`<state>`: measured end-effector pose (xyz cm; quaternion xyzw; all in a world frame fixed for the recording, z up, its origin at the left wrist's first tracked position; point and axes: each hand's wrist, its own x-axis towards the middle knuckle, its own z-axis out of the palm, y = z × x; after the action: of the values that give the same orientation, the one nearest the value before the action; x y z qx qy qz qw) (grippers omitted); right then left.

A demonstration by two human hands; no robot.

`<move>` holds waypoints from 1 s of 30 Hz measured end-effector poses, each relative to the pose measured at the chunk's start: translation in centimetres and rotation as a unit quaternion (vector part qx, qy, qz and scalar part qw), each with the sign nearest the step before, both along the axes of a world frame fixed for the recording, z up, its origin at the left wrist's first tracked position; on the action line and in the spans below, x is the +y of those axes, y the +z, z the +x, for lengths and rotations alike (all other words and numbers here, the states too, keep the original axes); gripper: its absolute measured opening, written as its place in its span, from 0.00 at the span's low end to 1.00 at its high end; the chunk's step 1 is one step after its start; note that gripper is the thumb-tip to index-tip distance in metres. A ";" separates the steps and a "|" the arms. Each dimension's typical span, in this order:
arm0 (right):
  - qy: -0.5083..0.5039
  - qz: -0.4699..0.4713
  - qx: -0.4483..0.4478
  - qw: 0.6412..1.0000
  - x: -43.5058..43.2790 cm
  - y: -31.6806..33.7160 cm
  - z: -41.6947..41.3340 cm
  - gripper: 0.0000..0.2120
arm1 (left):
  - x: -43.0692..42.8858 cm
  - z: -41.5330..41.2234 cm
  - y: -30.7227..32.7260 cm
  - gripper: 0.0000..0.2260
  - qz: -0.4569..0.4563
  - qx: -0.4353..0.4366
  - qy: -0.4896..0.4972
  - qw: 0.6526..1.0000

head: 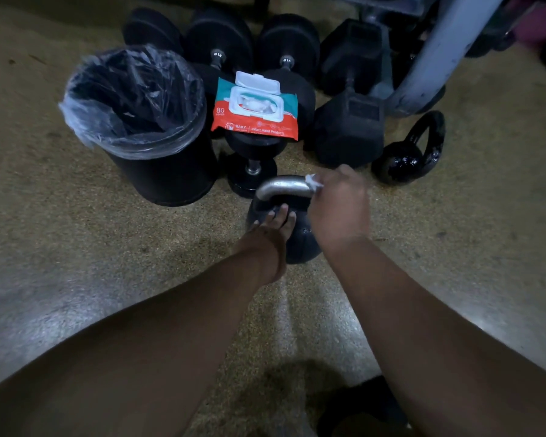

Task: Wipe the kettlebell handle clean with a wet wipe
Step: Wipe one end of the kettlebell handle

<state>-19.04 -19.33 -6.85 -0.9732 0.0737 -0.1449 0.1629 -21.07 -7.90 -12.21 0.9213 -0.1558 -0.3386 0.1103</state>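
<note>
- The kettlebell (297,238) stands upright on the speckled floor (76,247), in the middle of the view, just in front of the person
- Its handle (282,187) is grey metal and points up; the body under it is black
- The right hand (339,206) is closed around the right end of the handle, and a white wet wipe (312,181) is pressed between the fingers and the metal; only a small crumpled part of the wipe shows
- The left hand (265,238) lies on the black body of the kettlebell with fingers stretched out flat, touching it just under the handle; it grips nothing
- Behind the kettlebell, a pack of wipes (254,108) with open white lid rests on top of a black dumbbell (252,159)
- A black bin (158,165) with clear plastic liner stands to the left of the pack
- A smaller glossy kettlebell (407,156) lies on the floor to the right, beside a hexagonal dumbbell (349,130)
</note>
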 end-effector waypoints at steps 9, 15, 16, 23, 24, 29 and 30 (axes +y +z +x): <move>0.003 0.004 0.024 1.000 -0.3 0.4 1.3 0.07 | 0.1 0.4 -0.9 0.47 0.001 0.004 -0.011 1.000; 0.036 0.000 -0.007 0.999 2.3 0.2 -1.1 0.13 | -0.2 0.4 -0.4 0.43 0.018 0.010 -0.004 1.000; 0.036 0.007 -0.007 0.999 2.2 0.2 -0.6 0.13 | -0.2 0.5 -0.5 0.43 0.022 0.005 -0.012 1.000; 0.004 0.022 -0.014 1.000 0.4 0.0 -0.6 0.12 | -0.2 1.0 -0.5 0.49 0.010 0.025 -0.011 1.000; 0.015 0.018 -0.008 1.000 0.9 0.0 -0.8 0.13 | -0.2 1.0 -0.4 0.48 0.009 0.026 -0.009 1.000; 0.035 -0.008 0.031 0.999 1.6 0.2 1.8 0.11 | 0.0 0.9 -0.4 0.46 0.012 0.009 -0.022 1.000; 0.023 -0.010 0.034 0.999 1.2 0.3 2.2 0.09 | 0.0 0.9 -0.5 0.47 0.010 0.012 -0.018 1.000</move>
<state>-16.83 -18.16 -6.59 -0.9806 0.0555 -0.1090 0.1535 -20.20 -7.87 -12.73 0.9154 -0.1680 -0.3528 0.0971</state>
